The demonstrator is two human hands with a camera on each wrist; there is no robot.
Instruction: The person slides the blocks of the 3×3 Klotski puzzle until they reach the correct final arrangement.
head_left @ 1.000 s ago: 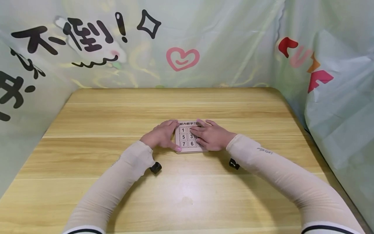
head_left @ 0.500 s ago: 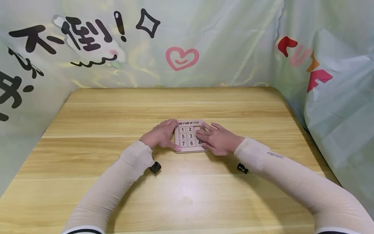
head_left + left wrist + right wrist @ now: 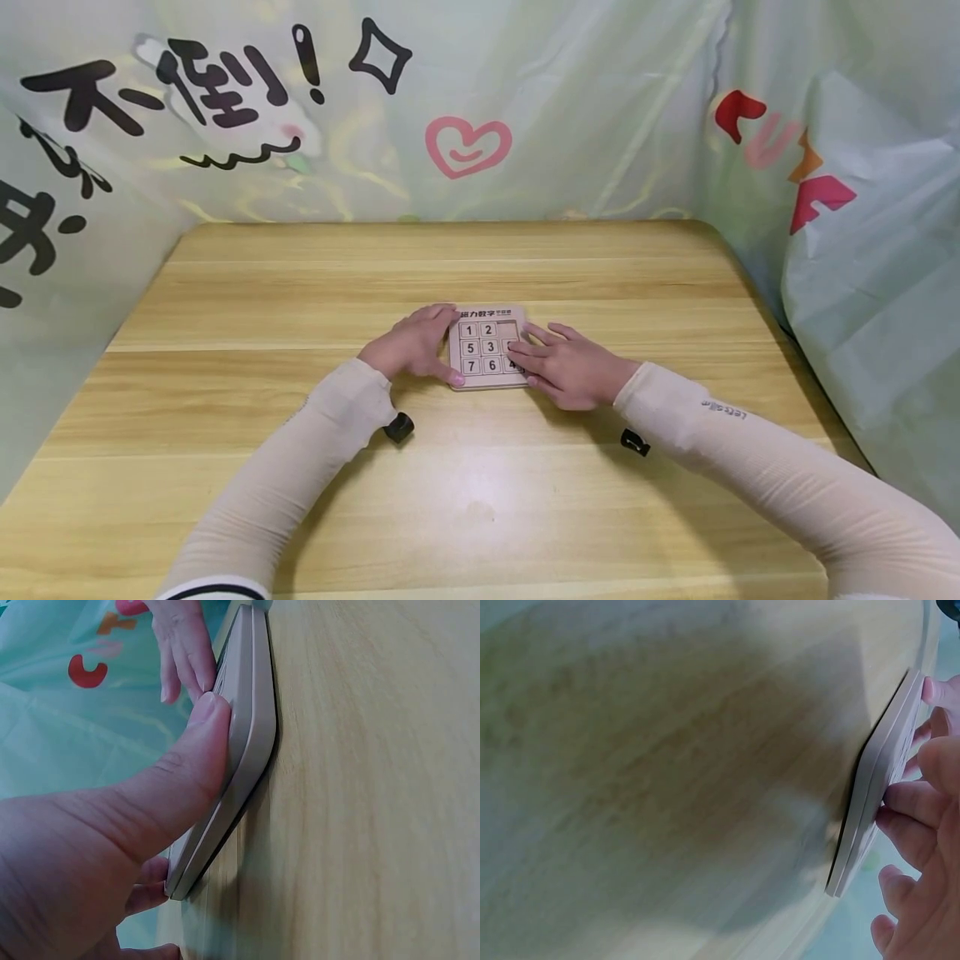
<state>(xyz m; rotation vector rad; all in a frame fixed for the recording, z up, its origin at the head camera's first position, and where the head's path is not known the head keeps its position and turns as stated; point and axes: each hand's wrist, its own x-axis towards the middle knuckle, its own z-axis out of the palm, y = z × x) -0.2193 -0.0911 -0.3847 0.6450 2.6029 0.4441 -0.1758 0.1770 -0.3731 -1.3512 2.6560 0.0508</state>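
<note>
Number puzzle (image 3: 486, 348), head view: long axis near to far, between your left hand (image 3: 412, 343) and right hand (image 3: 575, 368), its empty far-right slot (image 3: 507, 330) nearer the latter. Left wrist: thumb (image 3: 176, 776) and fingers grip its left side. Right wrist: outstretched fingers (image 3: 915, 804) seemingly touch its face.

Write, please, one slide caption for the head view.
The left hand holds a number puzzle on a wooden table while the right hand touches its right side.
</note>
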